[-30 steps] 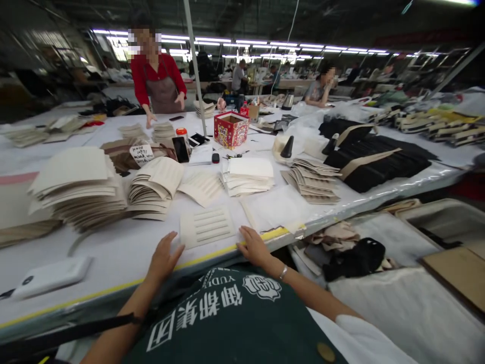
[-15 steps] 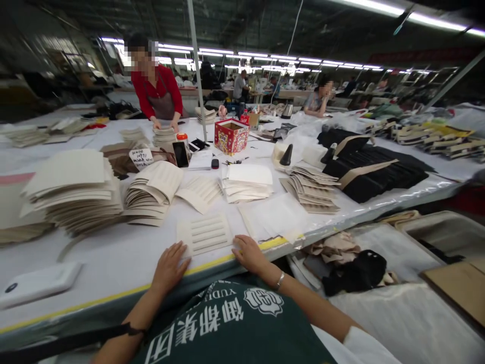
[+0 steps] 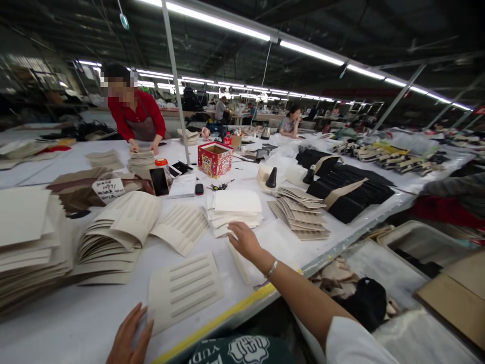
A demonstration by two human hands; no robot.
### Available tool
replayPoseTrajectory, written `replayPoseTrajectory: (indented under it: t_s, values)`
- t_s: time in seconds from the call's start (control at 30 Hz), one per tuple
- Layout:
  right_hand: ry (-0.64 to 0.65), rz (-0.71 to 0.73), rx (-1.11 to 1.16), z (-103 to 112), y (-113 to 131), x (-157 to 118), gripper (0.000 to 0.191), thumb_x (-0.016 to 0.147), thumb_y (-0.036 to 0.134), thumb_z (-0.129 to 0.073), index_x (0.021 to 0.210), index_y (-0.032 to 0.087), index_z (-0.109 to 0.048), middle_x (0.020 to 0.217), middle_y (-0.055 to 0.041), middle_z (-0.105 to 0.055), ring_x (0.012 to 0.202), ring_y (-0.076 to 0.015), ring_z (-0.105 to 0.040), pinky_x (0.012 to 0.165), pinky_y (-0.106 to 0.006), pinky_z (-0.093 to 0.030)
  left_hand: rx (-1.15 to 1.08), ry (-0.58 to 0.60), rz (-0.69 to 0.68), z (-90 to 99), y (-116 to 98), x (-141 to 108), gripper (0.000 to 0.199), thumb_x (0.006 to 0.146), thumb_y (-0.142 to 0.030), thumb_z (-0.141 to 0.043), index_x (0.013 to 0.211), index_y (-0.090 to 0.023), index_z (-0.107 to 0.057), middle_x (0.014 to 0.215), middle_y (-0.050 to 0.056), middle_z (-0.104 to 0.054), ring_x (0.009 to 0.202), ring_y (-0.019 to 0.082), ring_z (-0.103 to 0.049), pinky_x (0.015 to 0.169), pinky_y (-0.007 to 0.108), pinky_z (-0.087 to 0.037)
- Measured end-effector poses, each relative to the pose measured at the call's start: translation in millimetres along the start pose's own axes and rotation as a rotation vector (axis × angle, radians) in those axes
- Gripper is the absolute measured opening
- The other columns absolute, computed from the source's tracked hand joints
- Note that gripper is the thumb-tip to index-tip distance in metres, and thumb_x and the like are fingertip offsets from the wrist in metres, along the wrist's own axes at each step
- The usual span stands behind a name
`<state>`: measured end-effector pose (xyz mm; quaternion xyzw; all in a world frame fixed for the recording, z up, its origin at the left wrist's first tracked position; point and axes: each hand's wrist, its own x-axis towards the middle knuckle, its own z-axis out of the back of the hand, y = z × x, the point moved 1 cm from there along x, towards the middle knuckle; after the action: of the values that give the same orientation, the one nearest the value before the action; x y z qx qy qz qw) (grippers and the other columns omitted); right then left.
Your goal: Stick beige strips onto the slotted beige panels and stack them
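A cream panel with several parallel raised strips point(image 3: 186, 289) lies flat on the table in front of me. My left hand point(image 3: 131, 331) is at the panel's lower left edge, fingers apart, holding nothing. My right hand point(image 3: 246, 241) is stretched forward at the front edge of a stack of white sheets point(image 3: 237, 202). Its fingers are extended and hold nothing that I can see; whether they touch the stack I cannot tell. Under the right hand lies a thin whitish sheet point(image 3: 239, 263). Left of the stack is a second strip-patterned cream panel point(image 3: 182, 227).
Piles of cream panels point(image 3: 113, 235) stand at left, and a beige pile point(image 3: 301, 212) at right beside black fabric bundles point(image 3: 341, 189). Further back are a red patterned box point(image 3: 215, 161), a phone point(image 3: 159, 182) and a pole point(image 3: 176, 81). A co-worker in red point(image 3: 136, 116) handles another pile.
My right hand has left the panel's right edge and reached forward to the white stack. My left hand stays by the panel's left side. The head view has shifted.
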<state>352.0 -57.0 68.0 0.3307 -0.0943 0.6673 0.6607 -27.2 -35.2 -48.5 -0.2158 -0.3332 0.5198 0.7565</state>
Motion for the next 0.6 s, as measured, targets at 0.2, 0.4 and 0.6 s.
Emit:
replayPoseTrajectory:
  t_s: [0.2,0.4,0.6]
  values:
    - [0.147,-0.055,-0.286,-29.3,-45.6,77.9,0.036,0.080,0.017,-0.060,0.115,0.012,-0.057,0.126,-0.0129,-0.052,0.114,-0.0272,-0.046,0.098,-0.042,-0.037,-0.014,0.051,0.076,4.6,-6.4,-1.5,0.042,0.080,-0.050,-0.045,0.109,-0.022,-0.057,0.128,0.008,-0.051,0.115,0.030,-0.051,0.096,0.050,-0.045]
    - [0.214,-0.007,-0.247,-44.4,-66.1,78.5,0.018,0.086,0.018,-0.051,0.095,0.017,-0.067,0.106,-0.0082,-0.064,0.098,-0.0219,-0.056,0.088,-0.032,-0.043,0.004,0.043,0.015,8.0,-8.9,-14.0,0.037,0.083,-0.043,-0.047,0.110,-0.022,-0.060,0.124,0.009,-0.055,0.115,0.026,-0.052,0.099,0.045,-0.043]
    - [0.234,-0.062,-0.286,-45.2,-69.9,79.8,0.025,0.090,0.020,-0.042,0.094,0.015,-0.067,0.097,-0.0096,-0.065,0.091,-0.0222,-0.058,0.080,-0.031,-0.044,-0.031,0.029,0.065,7.1,-21.0,-17.2,0.035,0.082,-0.042,-0.048,0.108,-0.023,-0.063,0.123,0.008,-0.057,0.114,0.024,-0.053,0.098,0.041,-0.045]
